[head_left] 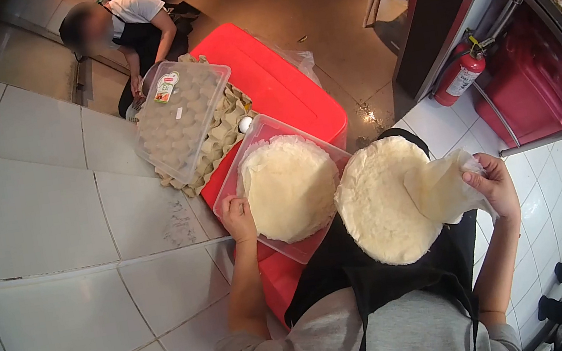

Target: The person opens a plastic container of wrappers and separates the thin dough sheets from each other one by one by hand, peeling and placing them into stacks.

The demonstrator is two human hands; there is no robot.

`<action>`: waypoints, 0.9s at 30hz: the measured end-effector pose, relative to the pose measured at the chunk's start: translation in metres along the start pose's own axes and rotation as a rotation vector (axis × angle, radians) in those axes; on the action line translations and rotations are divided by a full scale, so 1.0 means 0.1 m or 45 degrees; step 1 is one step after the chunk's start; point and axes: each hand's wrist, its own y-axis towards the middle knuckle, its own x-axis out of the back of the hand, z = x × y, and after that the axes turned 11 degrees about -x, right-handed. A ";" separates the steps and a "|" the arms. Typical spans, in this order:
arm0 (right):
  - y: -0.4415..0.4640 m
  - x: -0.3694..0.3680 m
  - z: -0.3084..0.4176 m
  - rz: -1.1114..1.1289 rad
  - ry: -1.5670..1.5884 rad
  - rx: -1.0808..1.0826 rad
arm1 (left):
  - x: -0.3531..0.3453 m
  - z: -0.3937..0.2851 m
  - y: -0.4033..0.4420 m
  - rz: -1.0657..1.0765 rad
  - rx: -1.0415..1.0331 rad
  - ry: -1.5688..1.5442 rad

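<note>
My left hand (pixel 238 219) is closed on the near-left side of a clear plastic container (pixel 313 245), its fingertips at the edge of the pale, round stack of thin wrappers (pixel 290 189) inside. A second round stack of wrappers (pixel 380 196) lies on my lap, over my black apron (pixel 396 297). My right hand (pixel 495 189) pinches the edge of one thin, translucent wrapper (pixel 445 188). That wrapper is peeled up and folded back from the right side of the lap stack, its left part still touching it.
Under the container is a red box (pixel 272 74). A clear lid (pixel 183 114) rests on egg trays (pixel 240 101), with a white egg (pixel 245 124) beside it. Another person (pixel 133 30) bends at the upper left. A fire extinguisher (pixel 460 74) and red bin (pixel 526 78) stand right.
</note>
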 end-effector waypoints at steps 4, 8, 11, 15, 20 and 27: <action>0.01 0.02 -0.02 0.023 -0.021 -0.013 | 0.03 -0.02 0.06 -0.018 -0.074 0.040; 0.01 -0.01 -0.01 0.020 -0.011 -0.019 | 0.05 -0.07 0.07 -0.001 -0.124 0.054; 0.02 -0.02 -0.01 0.026 -0.016 -0.025 | -0.01 -0.01 -0.01 0.107 -0.014 -0.172; 0.02 -0.01 -0.01 0.016 -0.019 -0.025 | -0.10 0.04 -0.04 0.115 0.432 -0.542; 0.02 -0.02 0.00 0.018 -0.026 -0.012 | 0.10 -0.22 0.24 0.211 0.449 -0.432; 0.02 -0.04 -0.01 0.006 -0.031 -0.027 | 0.61 -0.78 0.82 1.182 0.181 -0.881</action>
